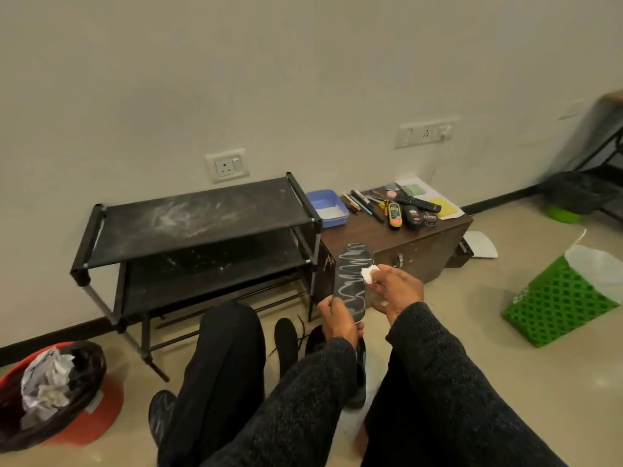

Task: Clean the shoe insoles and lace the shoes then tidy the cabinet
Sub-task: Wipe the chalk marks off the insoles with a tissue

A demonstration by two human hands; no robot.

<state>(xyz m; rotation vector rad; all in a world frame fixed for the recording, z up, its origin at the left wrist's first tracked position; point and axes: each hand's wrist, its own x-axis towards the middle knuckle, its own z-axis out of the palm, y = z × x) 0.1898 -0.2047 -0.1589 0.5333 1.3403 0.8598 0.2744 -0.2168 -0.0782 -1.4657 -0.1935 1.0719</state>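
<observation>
- Fingers of left hand clenched round insole at its near end; long axis running up and away.
- Right hand pinching wipe, touching insole's right edge mid-length.
- Likely next: wiping along that axis, right hand nearer.

This looks like a plain room in a home or small office, seen from floor level. A bare cream wall carries switched sockets above a dark skirting. A dusty black shoe rack stands against it on a pale polished floor. Beside the rack, a low brown wooden cabinet holds pens, a remote and polish tins. A green lattice bin and a red waste basket stuffed with crumpled paper sit on the floor.
</observation>
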